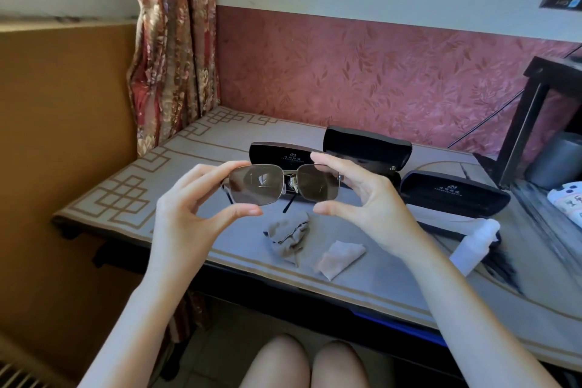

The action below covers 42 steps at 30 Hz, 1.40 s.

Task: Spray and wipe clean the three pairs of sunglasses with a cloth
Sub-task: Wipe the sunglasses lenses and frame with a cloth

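**A:** Head view. Where do the sunglasses [283,183] sit?

**B:** Held up above the table [126,192], level, between both hands. Tinted lenses face the camera and the metal frame is square-cornered. The temples are unfolded and point away; their dark tips show below the lenses.

**A:** Left hand [192,198], grip?

**B:** Narrow pinch at the frame's left end. The forefinger is curved over the top corner, with the thumb at the lower rim of that lens. The remaining fingers are loosely curled behind.

**A:** Right hand [356,195]?

**B:** It mirrors the left. The forefinger lies along the top rim of the right lens and the thumb comes up from below at the bottom rim. Whether the thumb pad presses the rim or sits just under it, I cannot tell. The frame spans the gap, with the bridge midway between the hands.

**A:** Items on the table?

**B:** A grey crumpled fabric [289,238] lies directly below the sunglasses. A white folded cloth [341,257] is just beside it, toward the right. A white spray bottle [472,242] lies on its side further right. Three black cases stand open behind: the left case [277,153], the middle case [368,143] and the right case [453,195]. Neither hand touches any of these.
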Motion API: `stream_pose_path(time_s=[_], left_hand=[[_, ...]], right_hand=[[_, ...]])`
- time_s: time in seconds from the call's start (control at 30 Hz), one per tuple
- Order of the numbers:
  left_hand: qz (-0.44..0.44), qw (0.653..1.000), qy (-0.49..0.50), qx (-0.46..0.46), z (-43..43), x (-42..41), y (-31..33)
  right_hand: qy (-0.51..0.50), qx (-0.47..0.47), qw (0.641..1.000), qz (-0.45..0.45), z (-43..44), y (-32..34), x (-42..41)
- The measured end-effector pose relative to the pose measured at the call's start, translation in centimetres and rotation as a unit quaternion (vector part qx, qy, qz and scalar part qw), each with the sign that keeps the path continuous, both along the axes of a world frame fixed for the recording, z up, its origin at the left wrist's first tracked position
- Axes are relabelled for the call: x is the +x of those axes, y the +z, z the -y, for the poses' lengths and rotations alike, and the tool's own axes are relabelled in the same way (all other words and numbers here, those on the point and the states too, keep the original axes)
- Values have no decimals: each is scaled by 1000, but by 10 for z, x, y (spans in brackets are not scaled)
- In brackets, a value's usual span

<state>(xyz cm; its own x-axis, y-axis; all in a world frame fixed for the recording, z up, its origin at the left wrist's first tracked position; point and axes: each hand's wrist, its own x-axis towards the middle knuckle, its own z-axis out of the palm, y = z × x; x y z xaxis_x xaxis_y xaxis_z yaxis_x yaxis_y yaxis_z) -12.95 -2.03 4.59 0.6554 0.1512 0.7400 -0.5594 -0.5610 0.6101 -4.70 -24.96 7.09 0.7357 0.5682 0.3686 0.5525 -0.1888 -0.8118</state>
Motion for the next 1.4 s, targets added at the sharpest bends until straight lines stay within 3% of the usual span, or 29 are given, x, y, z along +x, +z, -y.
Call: stream_pose_path(time_s=[0.1,0.2,0.4,0.47,0.57,0.63,0.73,0.83,1.0,1.23,1.4], left_hand=[[8,1000,16,-17,0,0,-3],[16,999,25,-42,-5,0,-5],[18,998,27,-49,-6,0,-7],[23,999,20,-45,-5,0,-7],[20,999,10,-47,-5,0,-9],[21,999,3,-49,-5,0,-9],[17,999,3,-45,-4,1,-9],[10,999,4,-41,-1,1,-9],[1,999,-4,-39,5,1,-6],[-16,1000,-3,11,17,2,-1],[-14,1000,-10,22,22,1,2]], right_hand=[[-27,2,999,-40,3,-7,3],[-143,-5,987,-74,3,-22,9],[-217,-217,948,-83,-26,-51,21],[-214,-237,944,-77,-36,-51,20],[-194,-107,962,-159,-35,-50,19],[-187,33,955,-230,-25,-44,16],[-155,201,935,-247,-6,-28,13],[-140,260,934,-199,8,-9,8],[-172,255,949,-71,16,16,-2],[-84,68,975,196,-14,47,-25],[-10,-24,959,283,-34,51,-23]])
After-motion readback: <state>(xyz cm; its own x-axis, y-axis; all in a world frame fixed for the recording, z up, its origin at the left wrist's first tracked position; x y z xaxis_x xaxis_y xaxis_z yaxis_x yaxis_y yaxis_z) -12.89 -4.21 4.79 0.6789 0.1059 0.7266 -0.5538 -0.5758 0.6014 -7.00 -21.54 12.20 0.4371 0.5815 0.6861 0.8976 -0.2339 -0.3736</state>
